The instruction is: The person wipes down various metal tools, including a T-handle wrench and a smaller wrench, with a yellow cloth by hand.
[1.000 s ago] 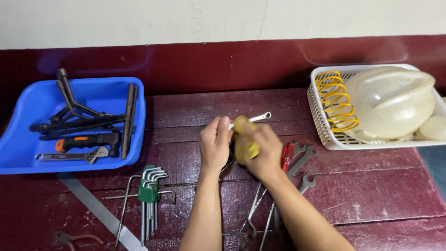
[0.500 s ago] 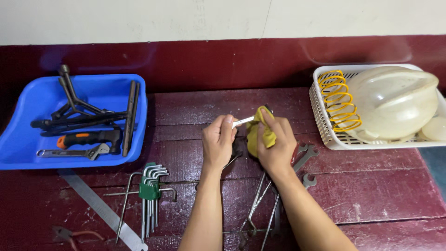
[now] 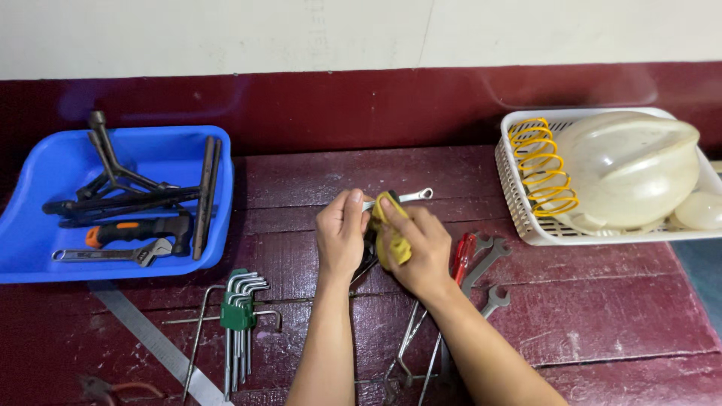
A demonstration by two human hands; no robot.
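The left hand (image 3: 341, 239) grips a small wrench (image 3: 408, 197) by its near end, fingers (image 3: 352, 207) curled tight around the shank. The right hand (image 3: 416, 250) presses a yellow rag (image 3: 391, 233) against the shank, fingers wrapped over the rag. Both hover above the middle of the red surface (image 3: 602, 316); the wrench's ring end pokes out towards the wall.

Open room lies behind the hands, up to the surface's back edge, and to the right front. A blue tray (image 3: 45, 173) of tools sits at the left edge and a white basket (image 3: 519, 203) with a helmet (image 3: 628, 169) and a yellow coil (image 3: 543, 165) at the right edge. Hex keys (image 3: 239, 312) and a steel ruler (image 3: 143, 334) crowd the left front; spanners (image 3: 485, 259) and a red screwdriver (image 3: 460, 258) lie just right of the right hand.

Half a second ago the rag covered the wrench's far end; it has since slid back towards the left hand, baring the ring end.
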